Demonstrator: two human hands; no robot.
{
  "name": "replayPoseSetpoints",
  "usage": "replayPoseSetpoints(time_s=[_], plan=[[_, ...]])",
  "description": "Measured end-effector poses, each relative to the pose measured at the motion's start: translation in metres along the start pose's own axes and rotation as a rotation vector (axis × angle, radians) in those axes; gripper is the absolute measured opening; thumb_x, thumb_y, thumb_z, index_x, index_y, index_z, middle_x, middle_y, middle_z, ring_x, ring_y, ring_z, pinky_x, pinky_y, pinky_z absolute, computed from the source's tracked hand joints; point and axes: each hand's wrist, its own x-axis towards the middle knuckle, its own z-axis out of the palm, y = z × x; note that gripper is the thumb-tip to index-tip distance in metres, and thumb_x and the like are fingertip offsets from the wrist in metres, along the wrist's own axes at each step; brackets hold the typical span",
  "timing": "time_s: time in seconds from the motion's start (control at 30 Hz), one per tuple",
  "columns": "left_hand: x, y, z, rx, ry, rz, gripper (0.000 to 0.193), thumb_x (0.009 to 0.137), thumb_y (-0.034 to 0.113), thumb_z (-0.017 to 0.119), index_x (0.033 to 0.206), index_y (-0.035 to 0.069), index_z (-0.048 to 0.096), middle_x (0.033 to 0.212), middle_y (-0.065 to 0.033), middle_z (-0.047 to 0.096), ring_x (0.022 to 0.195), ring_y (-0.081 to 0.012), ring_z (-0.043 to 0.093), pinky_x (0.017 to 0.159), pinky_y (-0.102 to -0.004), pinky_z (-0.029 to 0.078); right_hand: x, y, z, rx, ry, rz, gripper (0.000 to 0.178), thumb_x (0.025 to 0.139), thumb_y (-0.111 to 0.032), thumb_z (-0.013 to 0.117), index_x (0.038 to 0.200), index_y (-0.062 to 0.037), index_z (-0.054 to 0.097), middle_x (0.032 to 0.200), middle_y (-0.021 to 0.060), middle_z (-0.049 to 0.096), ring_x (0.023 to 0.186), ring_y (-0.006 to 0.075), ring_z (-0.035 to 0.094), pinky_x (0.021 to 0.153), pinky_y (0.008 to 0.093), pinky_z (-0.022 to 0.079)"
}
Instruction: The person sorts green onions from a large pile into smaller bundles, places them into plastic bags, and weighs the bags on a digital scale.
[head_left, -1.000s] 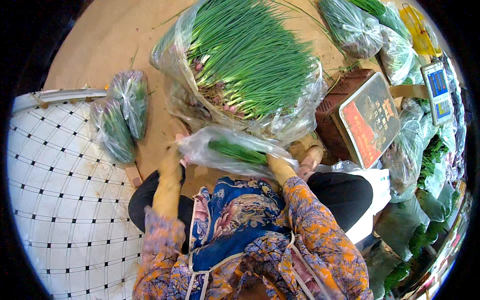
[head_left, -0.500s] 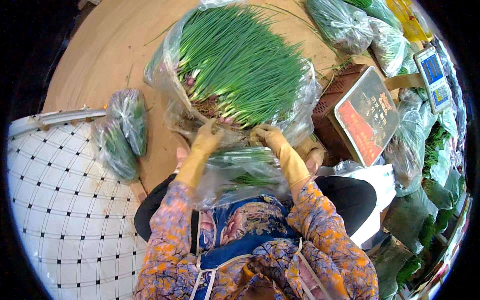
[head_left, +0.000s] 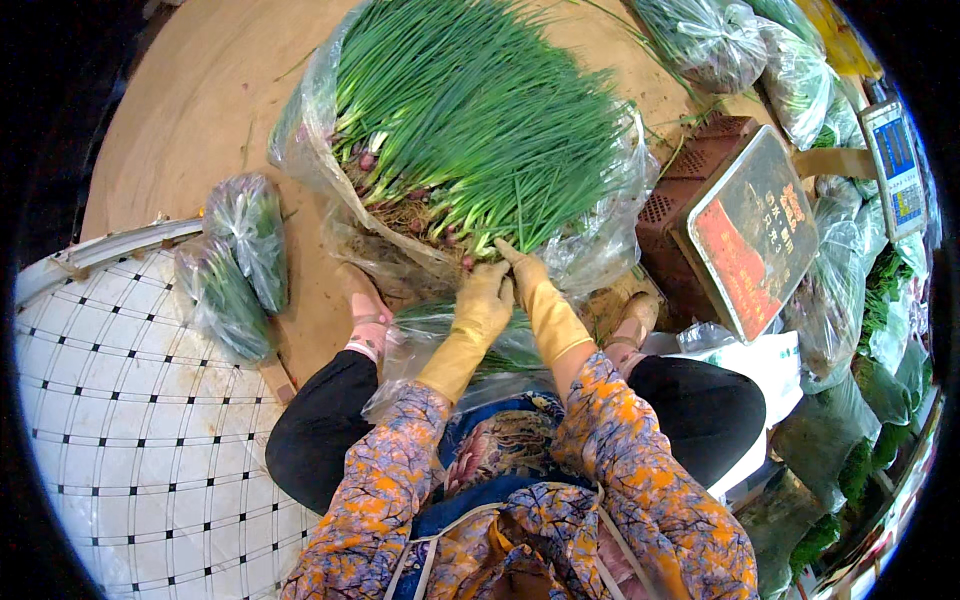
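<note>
Both hands have gone forward to the big heap of green onions [head_left: 480, 120]. The left hand [head_left: 482, 305] in its yellow rubber glove sits at the root end of the heap, fingers curled down loosely, touching the pale bulbs, though I can't tell whether it has actually pinched any stalks. The right hand [head_left: 528, 275] is right beside it, fingers stretched out fairly flat and pushing in among the stalks at the same root end, nothing clearly held either.

What changed: a second ago both hands were back near the lap gripping a clear plastic bag with a small bunch of greens in it. Now that small bag [head_left: 470, 345] lies just below the heap, between the knees, under the wrists and let go. So my read is that the bag is parked and this is another reach into the heap.

The heap itself rests on a big clear plastic sheet [head_left: 300, 140] on the brown floor. Left of the heap, two filled bags of greens [head_left: 235, 265] lie by a white wire crate [head_left: 130, 430]. Right of the heap there's a scale with a red plate [head_left: 750, 230] on a brown crate.
</note>
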Motion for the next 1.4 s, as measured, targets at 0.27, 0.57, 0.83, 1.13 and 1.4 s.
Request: replayPoseSetpoints(time_s=[0.27, 0.57, 0.83, 1.13, 1.4], plan=[[0.034, -0.038, 0.001, 0.082, 0.171, -0.132, 0.054, 0.071, 0.019, 0.059, 0.116, -0.004, 0.040, 0.103, -0.0248, 0.050, 0.098, -0.0379, 0.047, 0.087, -0.0402, 0.037, 0.007, 0.012, -0.034, -0.004, -0.111, -0.110, 0.036, 0.073, -0.022, 0.062, 0.103, -0.0043, 0.053, 0.091, 0.0095, 0.058, 0.072, 0.0208, 0.054, 0.061, 0.0328, 0.045], [0.022, -0.022, 0.011, 0.115, -0.110, -0.170, 0.050, 0.074, 0.018, 0.052, 0.118, -0.001, 0.038, 0.104, -0.0252, 0.049, 0.092, -0.0397, 0.050, 0.080, -0.0425, 0.041, 0.026, -0.002, -0.006, -0.114, 0.106, -0.173, 0.033, 0.073, -0.019, 0.066, 0.099, -0.0017, 0.055, 0.092, 0.0100, 0.059, 0.075, 0.0211, 0.057, 0.064, 0.0329, 0.046], [0.044, -0.031, -0.013, 0.064, 0.150, -0.365, 0.049, 0.070, 0.013, 0.059, 0.113, -0.004, 0.041, 0.106, -0.0239, 0.047, 0.101, -0.0378, 0.045, 0.084, -0.0408, 0.038, 0.038, 0.008, -0.028, -0.017, 0.111, 0.002, 0.038, 0.069, -0.021, 0.065, 0.096, 0.0048, 0.058, 0.097, 0.0128, 0.059, 0.085, 0.0215, 0.054, 0.075, 0.0312, 0.041], [0.046, -0.007, -0.009, 0.217, -0.119, -0.261, 0.036, 0.072, 0.017, 0.055, 0.103, 0.001, 0.049, 0.089, -0.0210, 0.054, 0.086, -0.0354, 0.053, 0.074, -0.0422, 0.043, -0.012, -0.017, -0.030, 0.092, 0.137, -0.003, 0.020, 0.077, -0.015, 0.058, 0.088, 0.0007, 0.060, 0.077, 0.0100, 0.060, 0.064, 0.0207, 0.057, 0.058, 0.0321, 0.048], [0.037, -0.041, -0.020, -0.017, 0.481, -0.155, 0.034, 0.070, 0.019, 0.061, 0.096, -0.001, 0.053, 0.088, -0.0162, 0.055, 0.080, -0.0329, 0.052, 0.074, -0.0411, 0.040, -0.003, -0.028, -0.037, 0.236, 0.101, -0.022, 0.017, 0.078, -0.016, 0.056, 0.084, -0.0002, 0.060, 0.075, 0.0080, 0.061, 0.061, 0.0196, 0.057, 0.056, 0.0317, 0.049]])
